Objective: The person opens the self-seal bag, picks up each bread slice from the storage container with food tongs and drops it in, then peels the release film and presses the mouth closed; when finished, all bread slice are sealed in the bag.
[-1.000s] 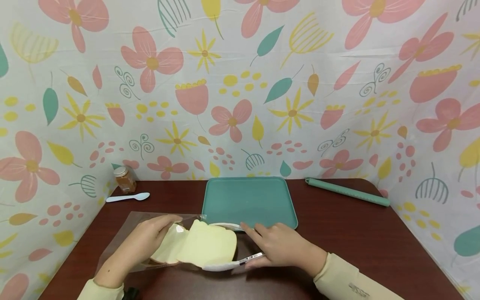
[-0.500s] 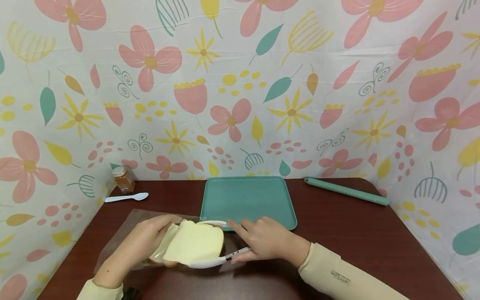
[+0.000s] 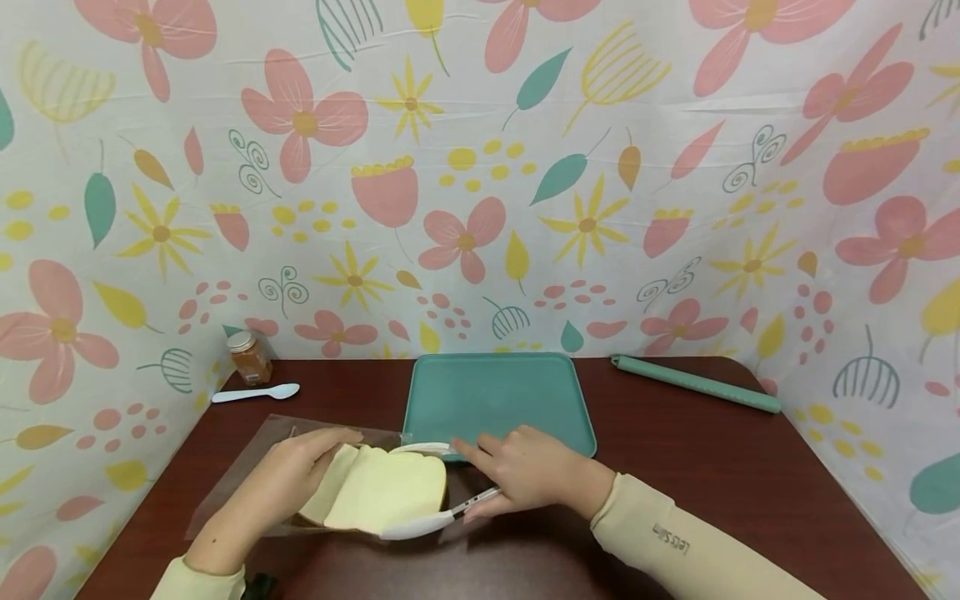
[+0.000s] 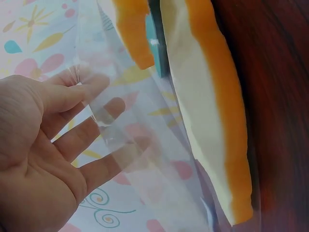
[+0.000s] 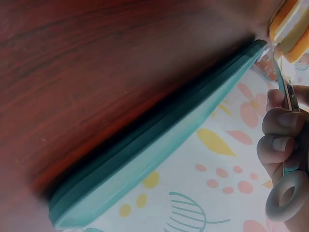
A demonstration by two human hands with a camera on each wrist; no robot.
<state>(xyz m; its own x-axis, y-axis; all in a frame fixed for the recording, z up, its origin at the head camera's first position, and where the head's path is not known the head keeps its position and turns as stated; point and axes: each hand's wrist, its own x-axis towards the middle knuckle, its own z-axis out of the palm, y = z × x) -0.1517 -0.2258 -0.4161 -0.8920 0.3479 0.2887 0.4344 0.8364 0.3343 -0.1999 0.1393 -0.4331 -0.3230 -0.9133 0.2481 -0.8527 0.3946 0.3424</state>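
Close in, the left hand (image 3: 294, 468) slants up from the lower left, thumb and forefinger pinching the edge of the clear bag (image 3: 243, 454), other fingers spread. From the lower right, the right hand (image 3: 531, 468) reaches leftward, fingers curled around the tongs (image 3: 416, 527); their arms stand wide, either side of the bread slices (image 3: 390, 490). The tongs' long axis runs sideways, tips pointing left; the bread, also stretching sideways, lies between both hands at the bag's mouth. Just beyond sits the teal tray (image 3: 497, 402).

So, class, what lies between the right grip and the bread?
In the head view, the two pale arms of the tongs reach from the right grip to the bread; between those arms, dark tabletop shows.
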